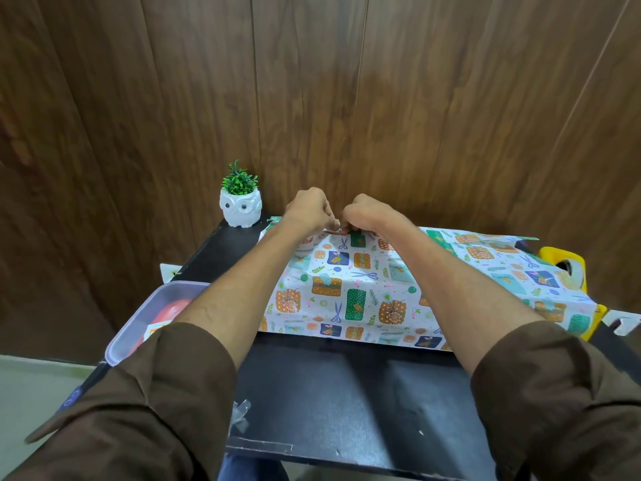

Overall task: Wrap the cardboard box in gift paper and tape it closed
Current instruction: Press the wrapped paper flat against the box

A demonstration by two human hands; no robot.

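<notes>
White gift paper printed with presents and scissors drapes over a raised shape on the black table; the cardboard box is fully hidden beneath it. Both my arms reach across the paper to its far top edge. My left hand and my right hand sit knuckle to knuckle there, fingers curled, pinching the paper's far edge between them. Whether a bit of tape is between the fingertips I cannot tell.
A white owl pot with a green plant stands at the table's far left corner. A clear lidded tub holding something red sits at the left edge. A yellow tape dispenser peeks from under the paper at right. A crumpled tape scrap lies near the front.
</notes>
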